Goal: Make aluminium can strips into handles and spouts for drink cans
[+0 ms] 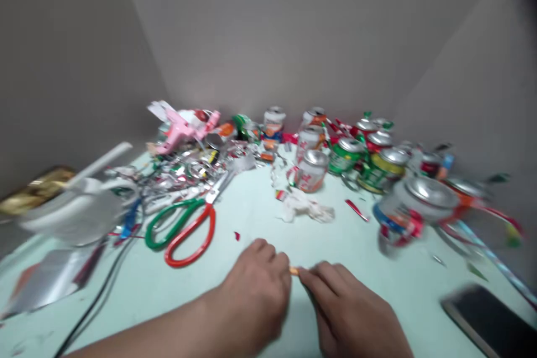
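Observation:
My left hand (254, 291) and my right hand (348, 310) meet low in the middle of the pale green table (260, 212). Between their fingertips they pinch a small orange piece (294, 271); it is too small and blurred to identify. Both hands rest on the tabletop with fingers curled. Scissors with one green and one red handle loop (184, 229) lie just left of my left hand. A crumpled white scrap (304, 208) lies beyond the hands.
Several cut drink cans (364, 159) stand at the back and right, one large can (413, 204) nearest. Metal scraps (188, 168), a pink glue gun (182, 128), a white bowl (71, 215), a black cable (98, 296) and a dark phone (490, 321) surround the hands. Grey walls enclose the table.

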A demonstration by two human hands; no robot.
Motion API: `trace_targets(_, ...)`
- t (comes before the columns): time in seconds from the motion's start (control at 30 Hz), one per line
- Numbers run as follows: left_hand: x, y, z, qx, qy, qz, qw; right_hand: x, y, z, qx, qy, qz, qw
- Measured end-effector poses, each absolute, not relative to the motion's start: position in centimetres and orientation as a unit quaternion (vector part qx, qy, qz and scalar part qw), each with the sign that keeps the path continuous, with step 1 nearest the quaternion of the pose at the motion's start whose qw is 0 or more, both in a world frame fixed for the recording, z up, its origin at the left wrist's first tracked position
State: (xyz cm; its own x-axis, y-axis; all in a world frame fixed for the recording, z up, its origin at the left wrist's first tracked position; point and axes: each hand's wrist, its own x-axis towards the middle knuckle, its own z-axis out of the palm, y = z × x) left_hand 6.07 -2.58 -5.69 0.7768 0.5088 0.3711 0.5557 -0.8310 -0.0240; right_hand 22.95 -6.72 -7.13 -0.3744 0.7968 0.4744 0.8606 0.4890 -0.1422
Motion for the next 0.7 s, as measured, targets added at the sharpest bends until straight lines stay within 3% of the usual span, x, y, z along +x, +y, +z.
trace_targets(0.1, 5.7, -2.4, -5.1, -0.936, -0.308, -0.166, -0.035, 23.1, -6.8, -6.8, -0.510, -0.820, -0.031, 0.258)
trace_targets(0.27, 5.6, -2.1, -5.9, -0.927, -0.315, -0.180, -0.099, 23.4, -6.6, -6.4, -0.511, -0.825, 0.004, 0.242)
trace_targets(0.7, 5.8, -1.7, -6.2, -0.929, -0.279, -0.232, -0.066, 23.3, -5.6, -7.1, -0.518, -0.828, -0.043, 0.210)
